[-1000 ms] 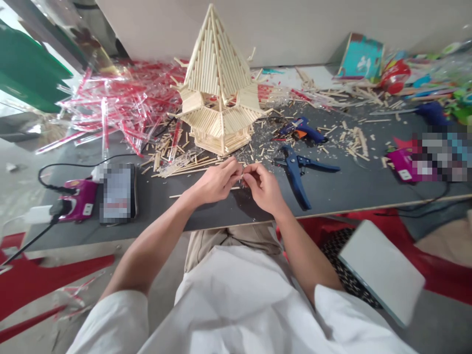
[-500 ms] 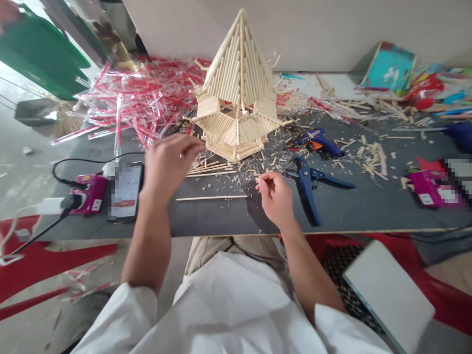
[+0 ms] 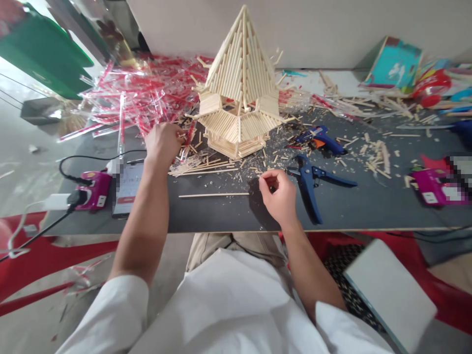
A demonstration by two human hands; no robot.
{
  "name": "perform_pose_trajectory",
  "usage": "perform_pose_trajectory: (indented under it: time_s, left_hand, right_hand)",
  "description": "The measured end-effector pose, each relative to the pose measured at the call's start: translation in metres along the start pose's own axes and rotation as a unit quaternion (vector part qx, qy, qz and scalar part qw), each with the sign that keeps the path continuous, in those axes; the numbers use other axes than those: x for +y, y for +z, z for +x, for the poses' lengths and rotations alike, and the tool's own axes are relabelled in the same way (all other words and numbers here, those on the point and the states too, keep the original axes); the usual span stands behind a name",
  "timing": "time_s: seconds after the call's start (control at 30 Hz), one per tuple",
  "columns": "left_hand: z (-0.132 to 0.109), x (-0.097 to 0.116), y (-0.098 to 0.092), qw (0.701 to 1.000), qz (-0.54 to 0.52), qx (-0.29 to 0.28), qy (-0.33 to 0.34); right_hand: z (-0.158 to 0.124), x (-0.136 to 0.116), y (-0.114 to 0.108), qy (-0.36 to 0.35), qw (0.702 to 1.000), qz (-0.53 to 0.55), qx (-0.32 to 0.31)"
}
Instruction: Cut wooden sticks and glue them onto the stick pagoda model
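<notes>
A pagoda-like model (image 3: pixel 239 88) built of pale wooden sticks stands at the back of the dark table (image 3: pixel 361 206). My left hand (image 3: pixel 162 142) reaches to the pile of loose sticks and red-and-clear wrappers (image 3: pixel 147 98) left of the model, its fingers curled down into them. My right hand (image 3: pixel 278 194) hovers near the table's front edge with thumb and fingers pinched; what it holds is too small to see. One long stick (image 3: pixel 214 195) lies flat between my two hands.
Blue cutters (image 3: pixel 311 184) and a blue glue gun (image 3: pixel 319 137) lie right of my right hand. A phone (image 3: pixel 127 189) and a purple device (image 3: pixel 96 191) with cables sit at the left. Stick offcuts litter the right side. A white board (image 3: pixel 391 292) leans below the table.
My hands have parted: the left went from the middle out to the stick pile left of the model. The long stick now lies on the table. The right hand stayed near the front.
</notes>
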State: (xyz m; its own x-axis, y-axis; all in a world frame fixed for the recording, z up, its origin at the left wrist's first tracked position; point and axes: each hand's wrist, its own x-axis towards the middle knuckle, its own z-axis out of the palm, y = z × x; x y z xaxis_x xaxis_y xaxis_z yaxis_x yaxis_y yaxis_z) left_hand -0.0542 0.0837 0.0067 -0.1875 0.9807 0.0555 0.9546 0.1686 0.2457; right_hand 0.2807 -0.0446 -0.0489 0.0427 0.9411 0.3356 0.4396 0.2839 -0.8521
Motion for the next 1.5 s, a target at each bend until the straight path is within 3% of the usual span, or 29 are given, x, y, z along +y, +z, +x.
perform_pose_trajectory:
  time_s: [0.13, 0.37, 0.43, 0.53, 0.6, 0.67, 0.73, 0.8, 0.9, 0.97, 1.1, 1.23, 1.37, 1.5]
  left_hand:
    - [0.006, -0.002, 0.011, 1.000, -0.021, -0.004, 0.007]
    - [0.005, 0.007, 0.013, 0.997, -0.062, -0.004, -0.046]
    - [0.005, 0.008, 0.013, 0.997, -0.055, 0.021, -0.050]
    - [0.001, 0.008, 0.010, 0.991, -0.062, 0.106, -0.051]
    - [-0.011, 0.010, 0.004, 0.981, -0.104, 0.164, -0.012]
    - [-0.036, 0.016, -0.003, 0.965, -0.163, 0.194, 0.072]
    - [-0.071, 0.028, -0.008, 0.944, -0.239, 0.179, 0.143]
    - [-0.109, 0.044, -0.006, 0.918, -0.325, 0.155, 0.165]
    - [-0.151, 0.072, 0.009, 0.878, -0.408, 0.140, 0.208]
    - [-0.164, 0.087, 0.022, 0.865, -0.427, 0.129, 0.229]
    - [-0.164, 0.100, 0.041, 0.857, -0.432, 0.128, 0.248]
    - [-0.161, 0.099, 0.044, 0.860, -0.429, 0.132, 0.243]
    - [-0.163, 0.095, 0.043, 0.863, -0.424, 0.140, 0.237]
    - [-0.162, 0.092, 0.045, 0.868, -0.403, 0.142, 0.252]
  right_hand:
    - [0.000, -0.001, 0.000, 0.011, 1.000, 0.014, 0.005]
    - [0.000, -0.001, 0.001, 0.002, 1.000, 0.023, 0.002]
    - [0.000, -0.002, 0.001, -0.005, 0.999, 0.035, 0.003]
    - [0.001, -0.005, -0.001, -0.017, 0.999, 0.047, -0.001]
    - [0.002, -0.008, -0.002, -0.021, 0.999, 0.045, -0.016]
    - [0.002, -0.011, -0.004, -0.022, 0.998, 0.048, -0.032]
    - [0.002, -0.013, -0.005, -0.012, 0.997, 0.064, -0.041]
    - [0.002, -0.014, -0.005, 0.025, 0.993, 0.109, -0.044]
    - [0.002, -0.015, 0.000, 0.122, 0.963, 0.233, -0.059]
    - [0.002, -0.019, 0.006, 0.190, 0.918, 0.343, -0.064]
    - [0.001, -0.033, 0.019, 0.317, 0.801, 0.503, -0.072]
    - [-0.002, -0.047, 0.028, 0.379, 0.737, 0.554, -0.082]
    - [-0.004, -0.049, 0.031, 0.398, 0.723, 0.558, -0.091]
    - [-0.003, -0.043, 0.026, 0.387, 0.763, 0.504, -0.117]
